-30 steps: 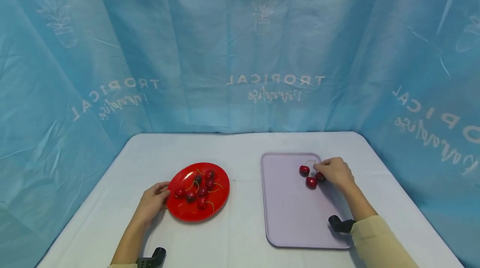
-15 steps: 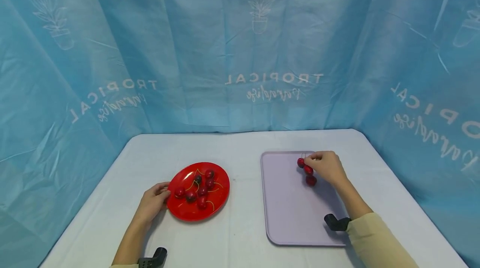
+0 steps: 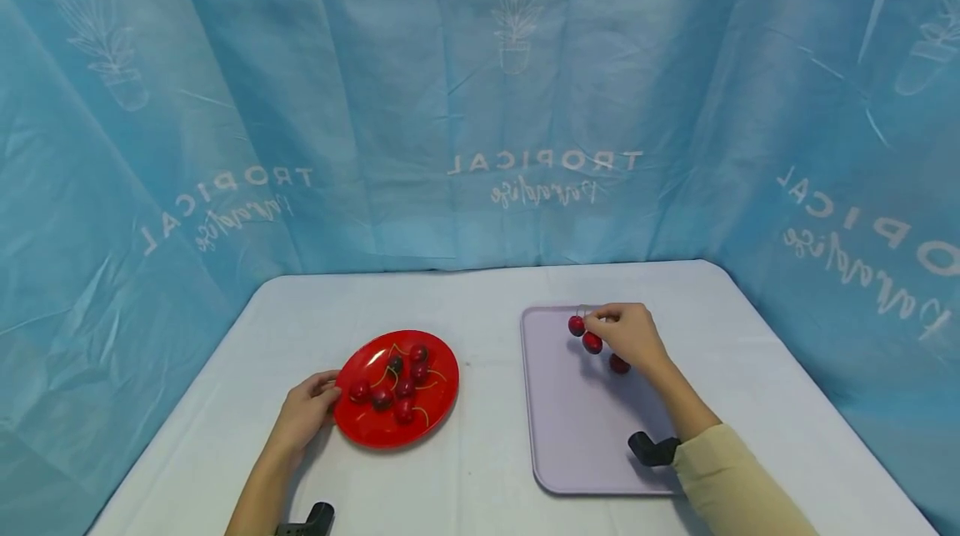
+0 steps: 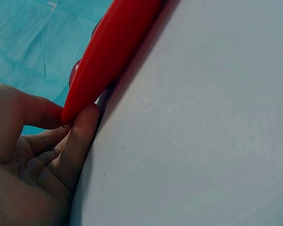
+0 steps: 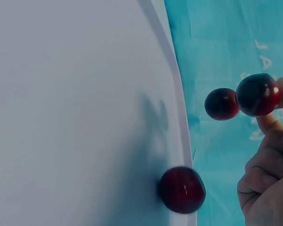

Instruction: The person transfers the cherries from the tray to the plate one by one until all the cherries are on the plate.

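Observation:
My left hand (image 3: 303,409) grips the near-left rim of a red plate (image 3: 384,434) that holds several cherries (image 3: 382,398) with stems. In the left wrist view, the thumb lies over the plate's edge (image 4: 108,52) and a finger reaches beneath it. My right hand (image 3: 633,336) pinches a pair of cherries by their stems above a lilac tray (image 3: 577,436); one cherry (image 3: 577,325) hangs left of the other cherry (image 3: 592,342). Below that hand, a single cherry (image 3: 619,363) lies on the tray. The right wrist view shows the raised pair apart from the tray, with their shadow on it.
A white tabletop (image 3: 480,403) carries the plate on the left and the tray on the right, with a gap between them. A low raised rim borders the tray. Blue printed curtains (image 3: 420,102) stand behind the table and along both sides.
My right hand has lifted two cherries from the small group on the tray and carried them left, leaving one cherry behind. My left hand has stayed on the plate's rim.

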Motion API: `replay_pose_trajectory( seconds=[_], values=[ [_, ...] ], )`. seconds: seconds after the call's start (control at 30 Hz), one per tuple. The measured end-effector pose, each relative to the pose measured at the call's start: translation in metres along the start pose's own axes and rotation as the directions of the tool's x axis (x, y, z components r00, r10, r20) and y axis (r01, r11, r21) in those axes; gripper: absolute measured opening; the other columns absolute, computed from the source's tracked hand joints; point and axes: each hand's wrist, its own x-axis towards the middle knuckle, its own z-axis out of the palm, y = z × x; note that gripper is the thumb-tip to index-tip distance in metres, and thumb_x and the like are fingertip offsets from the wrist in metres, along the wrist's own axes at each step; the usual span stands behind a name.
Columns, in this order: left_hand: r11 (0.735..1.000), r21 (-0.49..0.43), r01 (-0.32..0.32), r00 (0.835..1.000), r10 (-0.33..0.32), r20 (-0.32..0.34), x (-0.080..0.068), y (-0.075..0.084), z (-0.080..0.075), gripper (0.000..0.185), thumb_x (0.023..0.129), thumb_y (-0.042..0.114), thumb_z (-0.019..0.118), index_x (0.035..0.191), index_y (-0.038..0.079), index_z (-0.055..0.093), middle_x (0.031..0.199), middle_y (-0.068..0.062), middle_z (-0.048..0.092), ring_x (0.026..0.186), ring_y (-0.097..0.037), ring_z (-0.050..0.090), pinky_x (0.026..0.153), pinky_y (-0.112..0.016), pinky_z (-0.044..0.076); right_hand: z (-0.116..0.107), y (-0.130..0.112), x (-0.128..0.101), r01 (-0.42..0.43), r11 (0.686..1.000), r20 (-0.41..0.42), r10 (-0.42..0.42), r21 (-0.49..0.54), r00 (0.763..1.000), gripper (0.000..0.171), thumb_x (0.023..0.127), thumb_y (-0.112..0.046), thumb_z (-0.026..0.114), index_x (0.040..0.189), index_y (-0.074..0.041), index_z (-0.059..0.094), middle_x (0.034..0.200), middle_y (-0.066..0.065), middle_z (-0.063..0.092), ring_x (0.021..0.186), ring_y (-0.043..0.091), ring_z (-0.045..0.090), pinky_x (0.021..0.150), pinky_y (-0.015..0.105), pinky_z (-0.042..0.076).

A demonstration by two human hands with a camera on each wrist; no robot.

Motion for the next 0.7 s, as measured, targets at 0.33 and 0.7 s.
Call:
replay_pose_trajectory(
  seconds=[0.33,0.7],
  values=[
    [1.0,-0.004,0.0,1.0,0.0,-0.002,0.0,-0.001,0.0,0.04,0.098,0.014,0.049,0.135,-0.001,0.046,0.123,-0.021,0.055,0.094,-0.025,0.06,0.071,-0.026,0.055,0.011,-0.006,0.0,0.052,0.997,-0.011,-0.052,0.058,0.999,0.022,0.085,-0.029,0.068,0.09,-0.009,0.074,0.069,0.004,0.063,0.069,0.022,0.053,0.055,0.033,0.044],
    [1.0,-0.02,0.017,1.0,-0.017,0.001,-0.001,0.002,0.0,0.041,0.097,0.013,0.048,0.135,-0.002,0.046,0.124,-0.022,0.055,0.091,-0.024,0.06,0.07,-0.027,0.055,0.028,-0.014,0.0,0.108,0.989,-0.032,-0.106,0.101,0.994,0.014,0.084,-0.023,0.07,0.085,-0.01,0.075,0.059,0.003,0.056,0.058,0.019,0.048,0.047,0.028,0.036]
  ],
)
